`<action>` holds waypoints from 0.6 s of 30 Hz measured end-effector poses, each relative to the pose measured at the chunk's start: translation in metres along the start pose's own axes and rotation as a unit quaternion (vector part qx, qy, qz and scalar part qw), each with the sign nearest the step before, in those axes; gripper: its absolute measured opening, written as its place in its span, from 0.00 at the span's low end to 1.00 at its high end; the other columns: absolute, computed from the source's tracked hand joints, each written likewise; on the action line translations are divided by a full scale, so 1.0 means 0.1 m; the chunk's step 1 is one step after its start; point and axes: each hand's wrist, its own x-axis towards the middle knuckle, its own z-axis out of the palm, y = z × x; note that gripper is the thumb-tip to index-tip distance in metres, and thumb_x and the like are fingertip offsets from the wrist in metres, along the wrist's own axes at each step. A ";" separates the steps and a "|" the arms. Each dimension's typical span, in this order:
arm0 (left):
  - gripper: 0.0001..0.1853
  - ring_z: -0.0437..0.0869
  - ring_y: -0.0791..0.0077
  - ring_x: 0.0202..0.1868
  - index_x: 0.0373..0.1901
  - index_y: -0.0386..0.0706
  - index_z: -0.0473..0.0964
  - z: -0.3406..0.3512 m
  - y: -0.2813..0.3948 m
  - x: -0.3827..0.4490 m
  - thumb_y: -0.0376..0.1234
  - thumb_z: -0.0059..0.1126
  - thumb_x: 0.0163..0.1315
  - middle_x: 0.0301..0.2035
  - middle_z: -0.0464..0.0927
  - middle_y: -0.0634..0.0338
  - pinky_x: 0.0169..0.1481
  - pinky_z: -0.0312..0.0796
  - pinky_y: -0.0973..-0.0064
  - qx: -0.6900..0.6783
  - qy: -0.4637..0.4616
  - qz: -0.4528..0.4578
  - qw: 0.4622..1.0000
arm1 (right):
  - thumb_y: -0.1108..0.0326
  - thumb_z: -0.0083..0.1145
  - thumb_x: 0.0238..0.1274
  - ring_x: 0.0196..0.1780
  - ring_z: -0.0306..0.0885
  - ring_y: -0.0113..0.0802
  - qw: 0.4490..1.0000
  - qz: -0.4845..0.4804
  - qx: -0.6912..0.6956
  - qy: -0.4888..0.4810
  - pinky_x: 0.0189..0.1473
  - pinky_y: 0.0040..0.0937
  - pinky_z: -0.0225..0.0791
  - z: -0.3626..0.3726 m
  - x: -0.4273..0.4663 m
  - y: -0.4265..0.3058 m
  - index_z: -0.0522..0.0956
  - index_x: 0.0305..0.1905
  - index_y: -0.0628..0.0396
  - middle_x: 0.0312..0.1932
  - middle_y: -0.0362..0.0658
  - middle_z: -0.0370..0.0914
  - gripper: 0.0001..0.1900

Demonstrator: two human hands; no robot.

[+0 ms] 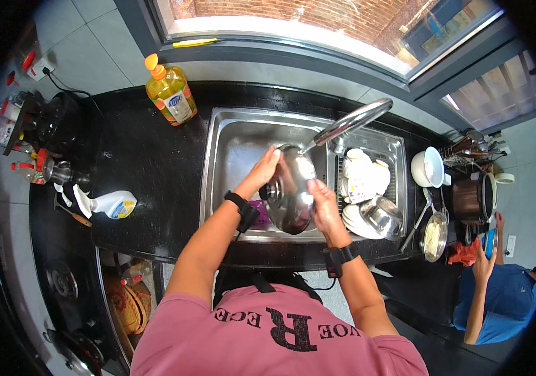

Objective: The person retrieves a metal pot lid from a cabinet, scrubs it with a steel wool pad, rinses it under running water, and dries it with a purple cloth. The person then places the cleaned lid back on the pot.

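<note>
Both of my hands hold a shiny metal pot lid (291,197) on edge over the left basin of a stainless steel sink (232,134). My left hand (265,169) grips its upper left rim. My right hand (324,202) holds the right rim, and the lid's dark knob faces left. Water from the chrome faucet (355,121) runs onto the top of the lid. Partly hidden behind my left wrist and the lid, a purple cloth or scouring pad (261,214) lies in the basin.
White dishes (357,221), a metal bowl (383,216) and white containers (364,174) fill the right basin. A soap bottle (171,94) and spray bottle (113,205) stand left. Rightward are a white pot (428,167), a dark pot (472,197) and another person (498,296) holding a blue object.
</note>
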 end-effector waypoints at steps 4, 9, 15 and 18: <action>0.26 0.80 0.74 0.45 0.60 0.44 0.76 -0.24 -0.02 -0.37 0.52 0.44 0.76 0.50 0.79 0.57 0.48 0.73 0.73 -0.142 -0.078 -0.158 0.974 | 0.60 0.58 0.73 0.46 0.77 0.24 0.992 -0.082 0.070 0.068 0.51 0.28 0.71 -0.09 -0.23 -0.17 0.81 0.49 0.56 0.44 0.36 0.82 0.12; 0.28 0.81 0.76 0.37 0.59 0.39 0.75 -0.27 0.16 -0.74 0.52 0.55 0.71 0.47 0.79 0.56 0.37 0.72 0.79 -0.188 -0.126 -0.127 0.966 | 0.60 0.58 0.72 0.48 0.79 0.27 0.987 -0.060 0.121 0.091 0.53 0.31 0.73 -0.06 -0.50 -0.22 0.78 0.51 0.53 0.45 0.36 0.81 0.11; 0.30 0.85 0.66 0.42 0.53 0.31 0.76 -0.25 0.34 -0.95 0.49 0.66 0.62 0.41 0.83 0.50 0.48 0.77 0.70 -0.027 -0.125 -0.064 0.990 | 0.63 0.56 0.72 0.47 0.81 0.28 0.993 -0.010 0.098 0.062 0.44 0.33 0.80 0.29 -0.87 -0.13 0.74 0.56 0.51 0.46 0.37 0.80 0.13; 0.35 0.85 0.61 0.44 0.55 0.31 0.76 -0.36 0.40 -1.12 0.53 0.67 0.59 0.42 0.84 0.46 0.50 0.77 0.69 0.081 -0.094 -0.023 0.992 | 0.66 0.58 0.70 0.46 0.82 0.30 0.997 0.006 0.081 0.012 0.45 0.37 0.84 0.45 -1.10 -0.08 0.72 0.60 0.53 0.49 0.39 0.79 0.17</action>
